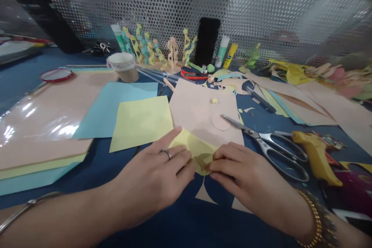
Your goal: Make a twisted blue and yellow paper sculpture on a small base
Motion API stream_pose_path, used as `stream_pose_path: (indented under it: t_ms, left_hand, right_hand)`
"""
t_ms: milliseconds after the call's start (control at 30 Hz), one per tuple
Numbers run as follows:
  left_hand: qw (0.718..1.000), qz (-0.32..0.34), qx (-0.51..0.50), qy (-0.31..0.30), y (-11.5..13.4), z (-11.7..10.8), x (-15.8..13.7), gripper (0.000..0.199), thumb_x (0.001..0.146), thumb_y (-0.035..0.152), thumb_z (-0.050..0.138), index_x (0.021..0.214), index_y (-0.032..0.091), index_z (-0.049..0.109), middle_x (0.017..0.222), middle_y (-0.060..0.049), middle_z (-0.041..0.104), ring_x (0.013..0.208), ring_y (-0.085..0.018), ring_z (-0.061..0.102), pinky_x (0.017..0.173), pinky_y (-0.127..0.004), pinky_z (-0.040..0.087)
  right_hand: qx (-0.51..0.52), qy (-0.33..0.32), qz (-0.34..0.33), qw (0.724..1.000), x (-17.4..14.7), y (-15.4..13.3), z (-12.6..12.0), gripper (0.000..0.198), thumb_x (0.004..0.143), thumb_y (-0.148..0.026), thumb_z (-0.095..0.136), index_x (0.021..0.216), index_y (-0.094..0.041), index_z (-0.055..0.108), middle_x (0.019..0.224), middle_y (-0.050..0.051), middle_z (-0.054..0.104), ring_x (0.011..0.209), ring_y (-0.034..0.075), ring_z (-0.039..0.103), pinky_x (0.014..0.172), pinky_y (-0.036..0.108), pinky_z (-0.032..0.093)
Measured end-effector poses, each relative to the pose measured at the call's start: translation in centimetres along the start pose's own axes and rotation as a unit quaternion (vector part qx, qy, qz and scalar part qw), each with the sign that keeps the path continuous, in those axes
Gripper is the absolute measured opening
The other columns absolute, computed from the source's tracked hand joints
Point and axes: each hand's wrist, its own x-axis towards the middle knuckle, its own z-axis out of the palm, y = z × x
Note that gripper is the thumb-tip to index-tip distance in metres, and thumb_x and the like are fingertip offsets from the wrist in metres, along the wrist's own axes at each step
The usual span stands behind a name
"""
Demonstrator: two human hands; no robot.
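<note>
Between my hands is a piece of yellow paper (197, 148), its near edge curling up. My right hand (247, 174) pinches that edge between thumb and fingers. My left hand (162, 170) grips the paper's left side, index finger stretched along its far corner, the other fingers bent over it. Beneath and beyond lies a pale pink sheet (194, 104) bearing a cut pink circle (220, 122) and a small yellow paper bit (214, 101). Scissors (261, 135) lie partly opened, their tips over the circle. A flat yellow sheet (142, 120) sits left of my hands.
A yellow glue gun (316, 155) lies at the right. Stacked paper in clear plastic (58, 116) fills the left. Behind stand a paper cup (123, 68), curled paper strips (145, 48), a phone (207, 40) and glue sticks (222, 51). A red cutter (194, 74) and paper scraps lie nearby.
</note>
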Motion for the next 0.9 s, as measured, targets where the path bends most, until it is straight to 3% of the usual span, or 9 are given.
stream_pose_path:
  t_ms: [133,333,433,667,900]
  left_hand:
    - [0.998,0.055,0.019,-0.014,1.0,-0.1,-1.0,0.028,0.089,0.015,0.045,0.114,0.013,0.058,0.108,-0.008,0.068,0.105,-0.021,0.058,0.112,-0.042,0.017]
    - [0.997,0.059,0.030,-0.026,1.2,0.3,-1.7,0.036,0.090,0.016,0.036,0.121,0.014,0.055,0.115,-0.011,0.065,0.109,-0.026,0.056,0.110,-0.044,0.014]
    - [0.998,0.045,0.019,-0.034,1.1,0.4,-1.5,0.039,0.092,0.020,0.035,0.127,0.021,0.050,0.113,-0.008,0.066,0.110,-0.023,0.054,0.109,-0.042,0.014]
    - [0.997,0.017,-0.003,-0.073,0.8,0.3,-1.2,0.048,0.082,0.032,0.055,0.129,0.025,0.048,0.118,-0.003,0.061,0.108,-0.024,0.052,0.105,-0.041,0.022]
    - [0.997,0.025,-0.009,-0.071,0.6,0.6,-1.2,0.051,0.080,0.033,0.057,0.129,0.024,0.049,0.120,-0.004,0.060,0.107,-0.027,0.052,0.105,-0.045,0.023]
  right_hand:
    - [0.001,0.006,-0.001,1.000,0.0,0.0,0.2,0.012,0.089,-0.018,0.050,0.088,-0.022,0.061,0.086,0.001,0.058,0.084,0.017,0.052,0.076,0.033,0.043]
    - [0.008,0.004,0.005,1.000,-0.2,0.0,0.1,0.013,0.091,-0.020,0.047,0.091,-0.023,0.060,0.088,0.001,0.059,0.083,0.018,0.053,0.075,0.036,0.043]
    - [0.016,0.002,0.007,1.000,-0.3,0.0,0.1,0.015,0.092,-0.019,0.044,0.091,-0.023,0.059,0.089,0.001,0.059,0.084,0.019,0.053,0.074,0.036,0.045]
    - [0.012,-0.020,0.012,1.000,-0.3,0.0,0.2,0.019,0.094,-0.022,0.040,0.092,-0.022,0.059,0.090,0.002,0.058,0.085,0.019,0.052,0.075,0.036,0.045]
    - [0.020,0.000,0.013,1.000,-0.1,-0.1,0.1,0.020,0.093,-0.021,0.043,0.088,-0.022,0.062,0.088,0.004,0.059,0.083,0.019,0.054,0.074,0.034,0.048]
